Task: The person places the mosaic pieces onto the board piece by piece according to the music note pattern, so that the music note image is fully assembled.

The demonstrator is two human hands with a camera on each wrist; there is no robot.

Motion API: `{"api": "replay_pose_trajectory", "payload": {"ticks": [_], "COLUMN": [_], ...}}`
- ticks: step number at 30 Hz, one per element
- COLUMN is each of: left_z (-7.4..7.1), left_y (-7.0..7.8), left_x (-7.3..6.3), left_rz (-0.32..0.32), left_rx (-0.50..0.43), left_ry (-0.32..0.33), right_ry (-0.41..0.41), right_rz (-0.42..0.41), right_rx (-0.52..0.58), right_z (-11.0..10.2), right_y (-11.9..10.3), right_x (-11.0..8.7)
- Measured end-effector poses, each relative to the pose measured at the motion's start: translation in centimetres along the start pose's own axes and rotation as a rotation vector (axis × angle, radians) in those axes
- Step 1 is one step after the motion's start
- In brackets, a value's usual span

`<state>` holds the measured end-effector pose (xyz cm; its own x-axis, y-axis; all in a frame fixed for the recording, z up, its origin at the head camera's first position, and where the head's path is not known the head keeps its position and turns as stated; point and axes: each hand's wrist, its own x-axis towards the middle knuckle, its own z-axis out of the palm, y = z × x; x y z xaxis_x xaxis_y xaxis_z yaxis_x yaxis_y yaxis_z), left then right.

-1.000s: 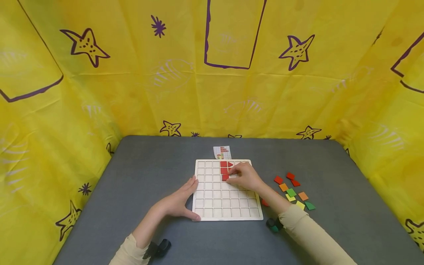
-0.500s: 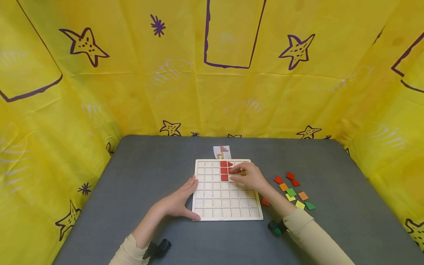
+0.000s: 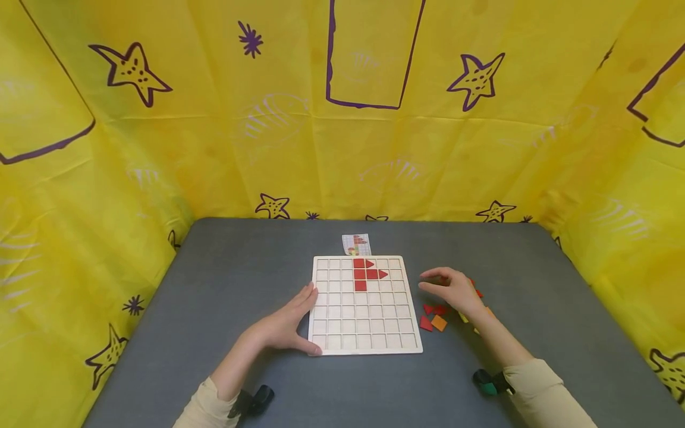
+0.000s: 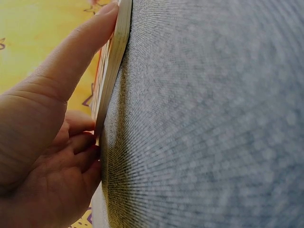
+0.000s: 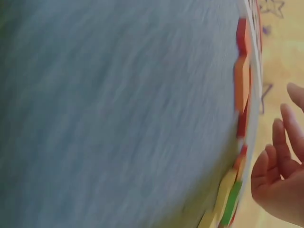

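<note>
A white gridded board (image 3: 364,309) lies on the table. Near its far edge, several red square tiles (image 3: 360,274) and red triangular ones (image 3: 382,274) fill some cells. My left hand (image 3: 286,324) rests against the board's left side, its fingers along the edge and its thumb (image 4: 71,57) straight at the near left corner. Off the board's right side, my right hand (image 3: 452,291) hovers with loosely bent fingers (image 5: 289,128) and holds nothing. Beneath and beside it lie loose tiles, among them an orange square (image 3: 439,323) and a red piece (image 3: 426,323); the hand and forearm hide others.
A small printed card (image 3: 355,244) with a coloured grid picture lies just beyond the board. The grey table (image 3: 241,261) meets yellow patterned cloth (image 3: 230,160) at the back and sides. Yellow (image 5: 225,192) and green (image 5: 231,202) tiles show in the right wrist view.
My right hand has lifted away from the red tiles on the board and moved right, over the loose pieces. A red square and triangle it covered now show. My left hand stays put.
</note>
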<state>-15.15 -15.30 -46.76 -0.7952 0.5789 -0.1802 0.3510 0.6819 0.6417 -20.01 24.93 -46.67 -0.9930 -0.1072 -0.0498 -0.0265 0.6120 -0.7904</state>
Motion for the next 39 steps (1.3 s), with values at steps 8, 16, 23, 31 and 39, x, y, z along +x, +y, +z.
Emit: {"api": "replay_pose_trajectory", "payload": {"ticks": [8,16,23,31,39], "left_z": [-0.1,-0.1,0.0,0.0,0.0], "left_y": [0.1,0.2,0.1,0.0,0.0], "left_x": [0.0,0.0,0.0,0.1,0.0], "left_rz": [-0.001,0.003,0.009,0.002,0.004], "left_rx": [0.008,0.004,-0.004,0.003,0.0], "left_ry": [0.0,0.0,0.005,0.006,0.004], "right_ry": [0.02,0.047,0.061,0.089,0.101], "right_rz": [0.004,-0.054,-0.055,-0.053,-0.077], "right_rx": [-0.086,-0.191,-0.298,-0.355,-0.292], "right_z": [-2.6,-3.6,-3.7,-3.4,-2.3], "right_y": [2.3,3.1,3.1,2.7,1.8], "right_x": [-1.1,-1.5,-1.5,-1.2,-0.9]}}
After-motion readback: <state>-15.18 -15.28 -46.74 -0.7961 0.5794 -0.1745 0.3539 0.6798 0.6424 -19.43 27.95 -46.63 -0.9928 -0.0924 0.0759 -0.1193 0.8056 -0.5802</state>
